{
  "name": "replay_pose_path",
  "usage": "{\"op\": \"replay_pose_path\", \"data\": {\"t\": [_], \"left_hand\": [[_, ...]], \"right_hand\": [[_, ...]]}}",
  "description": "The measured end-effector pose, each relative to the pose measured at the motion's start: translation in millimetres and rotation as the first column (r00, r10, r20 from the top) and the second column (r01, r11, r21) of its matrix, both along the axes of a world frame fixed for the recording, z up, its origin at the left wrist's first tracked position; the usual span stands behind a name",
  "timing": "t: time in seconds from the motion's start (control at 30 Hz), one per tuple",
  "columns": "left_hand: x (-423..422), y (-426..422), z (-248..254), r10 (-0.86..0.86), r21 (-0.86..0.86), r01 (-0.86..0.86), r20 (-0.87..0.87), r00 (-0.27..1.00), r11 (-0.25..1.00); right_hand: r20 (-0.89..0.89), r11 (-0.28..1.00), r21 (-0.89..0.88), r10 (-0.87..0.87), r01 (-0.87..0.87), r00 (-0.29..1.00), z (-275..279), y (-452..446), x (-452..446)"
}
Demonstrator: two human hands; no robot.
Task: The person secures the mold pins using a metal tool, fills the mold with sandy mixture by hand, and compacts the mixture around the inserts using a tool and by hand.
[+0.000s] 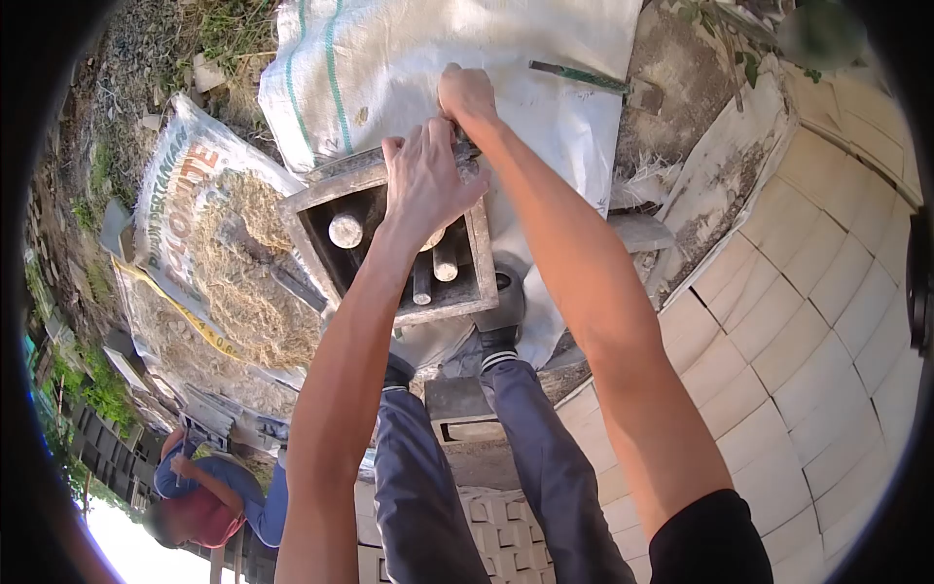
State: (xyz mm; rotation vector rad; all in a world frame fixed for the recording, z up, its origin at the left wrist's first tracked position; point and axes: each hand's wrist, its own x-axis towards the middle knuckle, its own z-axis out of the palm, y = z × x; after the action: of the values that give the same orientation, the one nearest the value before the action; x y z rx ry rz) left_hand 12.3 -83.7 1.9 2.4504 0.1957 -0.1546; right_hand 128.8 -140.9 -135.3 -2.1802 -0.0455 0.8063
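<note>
Between my feet stands a square, dirty grey box frame (326, 192), its open top facing me. Several pale round-ended rods (345, 231) stand inside it. My left hand (424, 185) reaches across the opening and curls its fingers over the far rim, hiding part of the inside. Just beyond that rim, my right hand (469, 94) is closed in a fist above a white woven sack (409, 54). Whatever its fingers hold, if anything, is hidden. A thin dark green strip (579, 77) lies on the sack to the right.
Left of the box, a printed sack (180, 175) carries a heap of straw-coloured fibre (258, 253) with a tool's dark handle (297, 287) in it. Stacked pale blocks (778, 321) line the right side. Another person (219, 496) sits at lower left.
</note>
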Motion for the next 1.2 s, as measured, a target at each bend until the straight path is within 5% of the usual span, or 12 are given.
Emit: {"op": "replay_pose_path", "data": {"t": [0.07, 0.13, 0.2, 0.23, 0.27, 0.3, 0.37, 0.47, 0.53, 0.63, 1.03, 1.2], "left_hand": [[2.2, -1.1, 3.2, -0.001, -0.006, 0.001, -0.053, 0.999, 1.000], [2.7, -1.5, 4.3, -0.008, -0.004, 0.007, -0.072, 0.997, 1.000], [2.9, -0.6, 4.3, -0.001, 0.003, 0.001, -0.092, 0.996, 1.000], [2.7, -0.9, 4.5, -0.002, 0.012, 0.003, -0.089, 0.996, 1.000], [2.4, -1.1, 4.5, -0.005, 0.021, 0.007, -0.086, 0.996, 1.000], [2.5, -0.3, 4.8, 0.001, 0.027, 0.001, -0.087, 0.996, 1.000], [3.3, -0.5, 4.8, -0.024, 0.055, 0.030, -0.109, 0.994, 0.998], [1.5, -1.9, -0.7, -0.017, 0.066, 0.018, -0.022, 1.000, 0.998], [2.1, -1.6, 0.0, -0.020, 0.068, 0.022, -0.038, 0.999, 0.997], [3.3, -1.7, 3.6, -0.022, 0.070, 0.027, -0.073, 0.997, 0.997], [2.7, -2.3, 1.5, 0.007, 0.055, -0.006, -0.015, 1.000, 0.998], [2.8, -2.6, 0.0, 0.002, 0.057, 0.001, -0.049, 0.999, 0.998]], "right_hand": [[0.216, 0.894, -0.366, 0.354, -0.260, 0.910, 58.8, -0.9, -3.1], [0.280, 0.913, -0.262, 0.381, -0.312, 0.881, 57.0, -20.1, 6.6], [0.462, 0.938, -0.342, 0.115, 0.057, 0.879, 78.3, -61.3, 17.3], [0.498, 0.817, -0.574, 0.392, -0.044, 0.773, 80.2, -91.8, 30.0], [0.490, 0.750, -0.659, 0.484, -0.056, 0.725, 72.7, -120.2, 36.3], [0.227, 0.521, -0.829, 0.644, -0.202, 0.731, 57.5, -149.9, 47.7], [0.284, 0.590, -0.772, 0.653, -0.236, 0.702, 66.2, -171.3, 52.6], [0.183, 0.415, -0.834, 0.829, -0.364, 0.528, 62.8, -182.2, 63.8], [0.281, 0.538, -0.697, 0.813, -0.474, 0.510, 67.8, -187.8, 58.4], [0.172, 0.477, -0.547, 0.868, -0.688, 0.466, 85.2, -174.3, 47.8], [0.363, 0.598, -0.375, 0.798, -0.709, 0.481, 90.3, -102.2, 20.1], [0.010, 0.437, -0.507, 0.865, -0.743, 0.502, 109.5, -87.4, 13.6]]}}
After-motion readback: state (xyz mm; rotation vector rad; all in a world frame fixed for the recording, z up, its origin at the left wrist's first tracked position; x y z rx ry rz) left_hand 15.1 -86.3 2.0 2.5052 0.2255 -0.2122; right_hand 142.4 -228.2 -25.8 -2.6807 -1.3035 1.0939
